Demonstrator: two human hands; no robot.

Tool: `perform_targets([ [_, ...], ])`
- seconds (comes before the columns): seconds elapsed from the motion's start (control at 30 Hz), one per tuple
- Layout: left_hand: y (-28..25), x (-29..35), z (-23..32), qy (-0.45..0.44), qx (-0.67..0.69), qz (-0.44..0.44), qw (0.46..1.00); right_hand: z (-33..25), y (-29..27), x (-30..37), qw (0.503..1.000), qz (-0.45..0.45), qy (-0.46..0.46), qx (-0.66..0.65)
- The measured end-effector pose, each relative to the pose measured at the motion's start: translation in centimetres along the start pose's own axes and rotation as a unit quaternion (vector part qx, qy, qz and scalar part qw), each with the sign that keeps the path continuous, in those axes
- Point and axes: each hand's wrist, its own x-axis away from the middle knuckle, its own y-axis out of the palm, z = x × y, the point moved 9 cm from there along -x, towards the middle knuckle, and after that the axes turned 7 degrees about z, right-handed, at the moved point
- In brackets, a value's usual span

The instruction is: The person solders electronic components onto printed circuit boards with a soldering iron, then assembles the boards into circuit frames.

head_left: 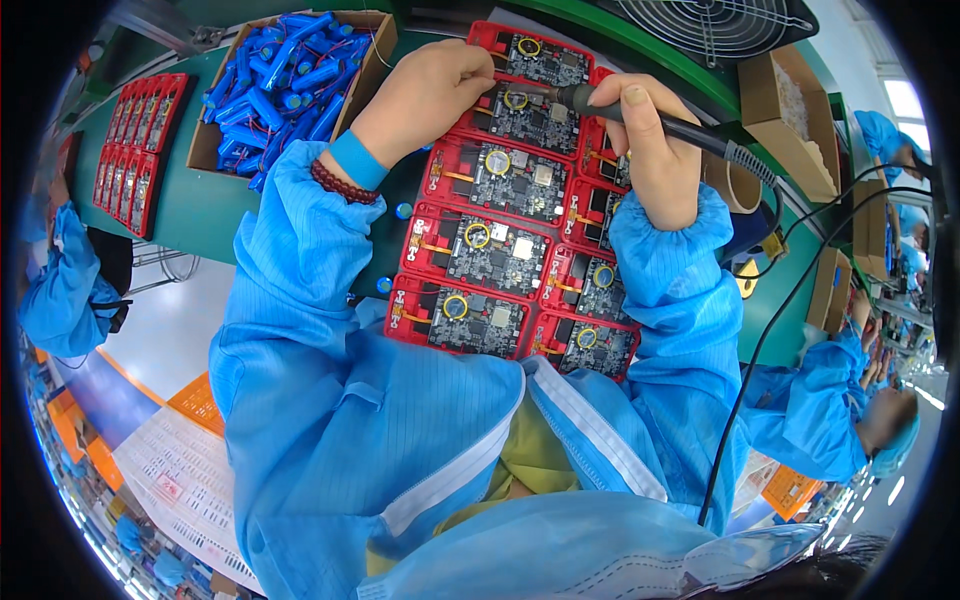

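My right hand grips a soldering iron like a pen, its tip pointing left over a circuit board in the second red case from the top. My left hand is pinched closed at that board's upper left corner. A thin wire, looking like solder, curves out behind this hand; its end at the fingertips is too small to see. Two columns of red cases lie under my arms, each holding a board with a yellow-ringed round part. My right hand partly hides the right column.
A cardboard box of blue wrapped cylindrical batteries stands at left. Beyond it lie more red cases. A fan and an open carton are at far right. The black cable hangs along my right side. Co-workers sit on both sides.
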Motion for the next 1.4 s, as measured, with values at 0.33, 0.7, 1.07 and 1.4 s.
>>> perform_targets([
  [0.33, -0.1, 0.1, 0.2, 0.021, -0.016, 0.009, 1.000, 0.8, 0.4, -0.1, 1.000, -0.006, -0.011, 0.019],
  [0.7, 0.1, -0.1, 0.3, 0.026, -0.035, 0.010, 0.999, 0.5, 0.1, -0.1, 1.000, 0.005, -0.029, -0.003],
  [1.07, -0.1, -1.1, 1.2, 0.087, -0.064, -0.016, 0.994, 0.7, 0.1, -0.5, 0.999, -0.004, -0.033, -0.001],
  [1.4, 0.9, -1.5, 0.7, 0.070, -0.068, -0.112, 0.989, 0.9, 0.1, -0.5, 0.999, 0.000, -0.041, 0.021],
])
